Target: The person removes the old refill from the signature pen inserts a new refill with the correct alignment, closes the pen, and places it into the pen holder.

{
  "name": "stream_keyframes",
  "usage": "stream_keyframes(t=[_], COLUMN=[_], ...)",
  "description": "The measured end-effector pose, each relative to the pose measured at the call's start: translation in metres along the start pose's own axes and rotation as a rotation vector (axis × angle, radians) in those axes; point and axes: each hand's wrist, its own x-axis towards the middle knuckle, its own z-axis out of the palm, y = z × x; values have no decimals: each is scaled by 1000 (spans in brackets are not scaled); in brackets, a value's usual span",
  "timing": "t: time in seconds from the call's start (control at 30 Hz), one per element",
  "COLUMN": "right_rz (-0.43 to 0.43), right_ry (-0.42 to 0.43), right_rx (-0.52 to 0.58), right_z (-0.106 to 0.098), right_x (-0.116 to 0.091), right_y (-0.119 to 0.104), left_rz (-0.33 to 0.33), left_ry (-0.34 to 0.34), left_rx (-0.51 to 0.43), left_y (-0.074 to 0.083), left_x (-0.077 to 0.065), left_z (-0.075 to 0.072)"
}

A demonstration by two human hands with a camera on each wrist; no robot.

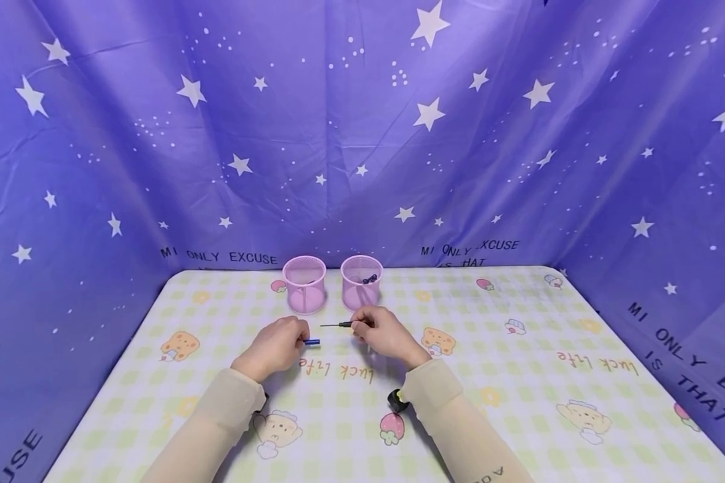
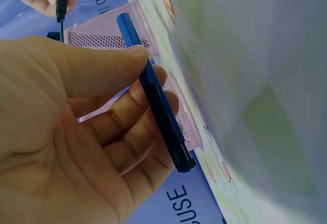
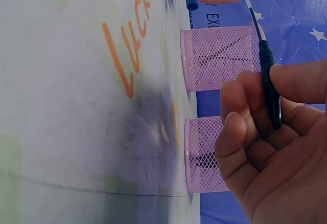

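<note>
My left hand (image 1: 278,343) pinches a blue pen barrel (image 2: 159,104) between thumb and fingertips. The barrel has a dark clip along its side, and its hollow blue end points toward the right hand. Opposite it, my right hand (image 1: 389,333) grips the black, ribbed front section of a pen (image 3: 267,75), from which a thin refill (image 1: 331,325) sticks out to the left. A short gap separates the barrel and the refill in the head view, both over the table in front of two pink mesh cups.
The left mesh cup (image 1: 305,297) has thin, stick-like pieces in it. Several small dark pieces lie in the right mesh cup (image 1: 360,296). Both stand at the back of the checked tablecloth (image 1: 519,389), before a purple star-patterned curtain (image 1: 362,121).
</note>
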Motion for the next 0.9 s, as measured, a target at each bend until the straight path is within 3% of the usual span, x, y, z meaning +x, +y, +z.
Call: stream_keyframes(t=[0.47, 0.9], right_rz=[-8, 13], right_ry=[1, -5], right_rx=[6, -11], right_z=[1, -1], right_x=[1, 0], right_y=[0, 0], left_rz=[-15, -1], left_ry=[-51, -54], left_rx=[31, 56], left_y=[-1, -6], left_x=[0, 4], left_z=[-2, 0])
